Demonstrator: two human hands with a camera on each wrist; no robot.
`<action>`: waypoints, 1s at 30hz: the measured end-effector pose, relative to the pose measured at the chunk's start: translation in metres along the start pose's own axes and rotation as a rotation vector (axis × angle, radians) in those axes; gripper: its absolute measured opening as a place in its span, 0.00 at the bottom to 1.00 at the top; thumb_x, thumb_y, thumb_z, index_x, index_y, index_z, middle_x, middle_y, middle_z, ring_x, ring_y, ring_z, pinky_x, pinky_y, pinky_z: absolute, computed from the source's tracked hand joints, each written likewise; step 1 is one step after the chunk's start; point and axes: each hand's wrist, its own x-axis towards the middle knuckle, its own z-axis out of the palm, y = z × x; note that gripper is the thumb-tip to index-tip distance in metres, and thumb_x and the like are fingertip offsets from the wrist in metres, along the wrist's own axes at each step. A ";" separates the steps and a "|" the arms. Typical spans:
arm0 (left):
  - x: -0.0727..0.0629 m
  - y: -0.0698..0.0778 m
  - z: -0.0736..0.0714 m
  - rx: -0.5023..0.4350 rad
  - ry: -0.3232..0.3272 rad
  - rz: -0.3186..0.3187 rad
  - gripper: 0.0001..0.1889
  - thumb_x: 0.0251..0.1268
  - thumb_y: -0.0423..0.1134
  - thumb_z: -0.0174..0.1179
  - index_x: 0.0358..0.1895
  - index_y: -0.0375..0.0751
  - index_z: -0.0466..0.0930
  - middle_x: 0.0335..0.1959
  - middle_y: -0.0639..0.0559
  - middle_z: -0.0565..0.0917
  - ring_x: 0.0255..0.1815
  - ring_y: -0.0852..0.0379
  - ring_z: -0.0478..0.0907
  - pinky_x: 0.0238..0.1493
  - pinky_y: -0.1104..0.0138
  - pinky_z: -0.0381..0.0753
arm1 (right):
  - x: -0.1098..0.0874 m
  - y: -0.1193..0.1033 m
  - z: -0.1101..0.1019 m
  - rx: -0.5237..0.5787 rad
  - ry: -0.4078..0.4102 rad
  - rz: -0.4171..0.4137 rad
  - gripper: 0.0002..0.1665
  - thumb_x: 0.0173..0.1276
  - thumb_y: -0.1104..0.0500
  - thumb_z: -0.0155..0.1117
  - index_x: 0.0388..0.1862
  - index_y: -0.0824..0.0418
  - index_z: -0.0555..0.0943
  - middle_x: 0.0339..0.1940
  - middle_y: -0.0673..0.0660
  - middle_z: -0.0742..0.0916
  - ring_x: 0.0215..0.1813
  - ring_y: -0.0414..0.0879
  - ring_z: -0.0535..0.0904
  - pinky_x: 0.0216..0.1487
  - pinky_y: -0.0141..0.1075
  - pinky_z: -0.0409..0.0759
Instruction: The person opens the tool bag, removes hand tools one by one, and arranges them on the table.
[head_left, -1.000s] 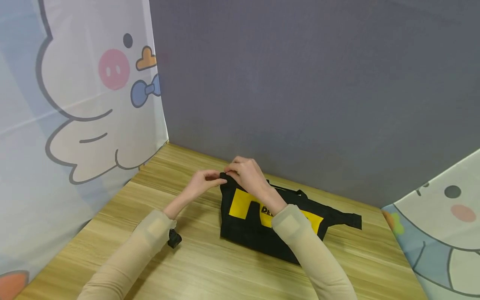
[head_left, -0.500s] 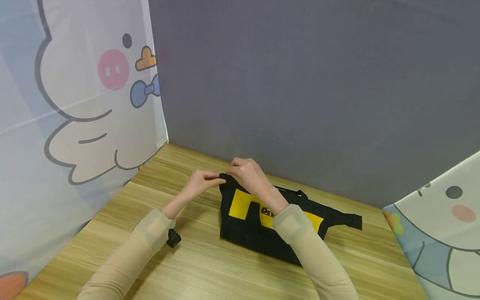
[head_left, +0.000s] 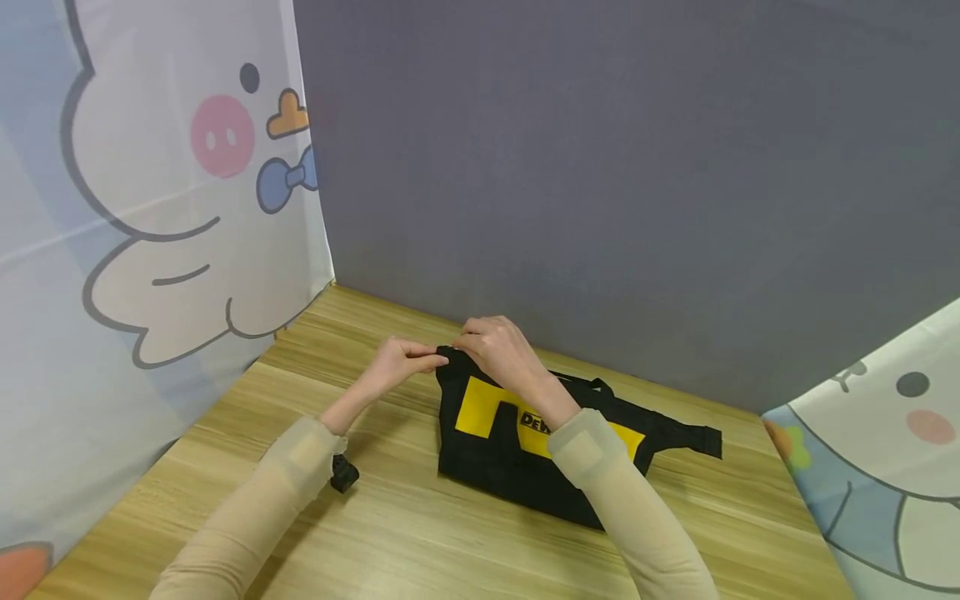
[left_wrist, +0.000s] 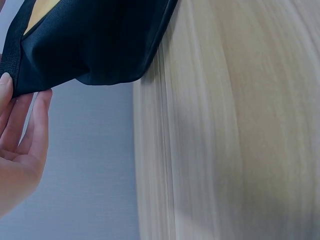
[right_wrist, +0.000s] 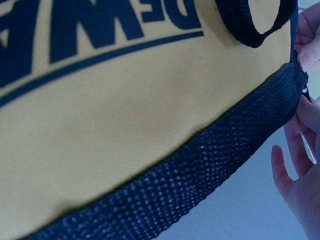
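A black and yellow DeWalt tool bag point(head_left: 480, 412) lies on the wooden table, its top edge toward the back. My left hand point(head_left: 390, 364) pinches the bag's upper left corner, thumb on the near face. In the left wrist view, the thumb point(left_wrist: 5, 86) presses the dark woven trim while the other fingers are behind the cloth. My right hand point(head_left: 501, 350) is bent over the top edge beside that corner. The right wrist view shows its fingertips pinching at a small zipper pull point(right_wrist: 305, 90), with the other fingers spread.
A black strap end point(head_left: 705, 440) sticks out from the bag's right side, and a handle loop point(head_left: 600, 386) rises behind it. Under my left sleeve hangs a small black device point(head_left: 344, 473). A grey panel point(head_left: 600, 167) and a cartoon-printed cloth point(head_left: 150, 200) border the table point(head_left: 390, 533).
My right hand has shifted slightly to the right along the bag's top edge. The left hand keeps its pinch on the corner, and the bag has stayed in place.
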 end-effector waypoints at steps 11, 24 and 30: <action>0.001 -0.002 -0.001 -0.017 -0.001 -0.023 0.24 0.62 0.50 0.68 0.56 0.37 0.84 0.52 0.39 0.86 0.45 0.40 0.88 0.53 0.56 0.85 | -0.003 0.002 -0.002 -0.042 0.014 -0.003 0.05 0.65 0.58 0.70 0.35 0.55 0.91 0.32 0.49 0.88 0.33 0.41 0.84 0.46 0.37 0.83; -0.002 0.001 0.001 -0.050 0.000 -0.015 0.22 0.64 0.47 0.67 0.55 0.35 0.84 0.52 0.36 0.86 0.46 0.37 0.87 0.51 0.55 0.85 | -0.009 0.005 -0.003 -0.049 0.026 -0.038 0.05 0.65 0.60 0.70 0.35 0.56 0.91 0.31 0.50 0.88 0.34 0.41 0.84 0.47 0.38 0.83; -0.002 0.001 0.001 -0.068 0.000 -0.013 0.21 0.64 0.45 0.67 0.55 0.34 0.84 0.52 0.35 0.86 0.46 0.36 0.86 0.51 0.52 0.85 | -0.010 0.006 -0.005 -0.050 0.020 -0.039 0.06 0.66 0.60 0.69 0.37 0.56 0.91 0.32 0.50 0.88 0.35 0.41 0.84 0.48 0.38 0.84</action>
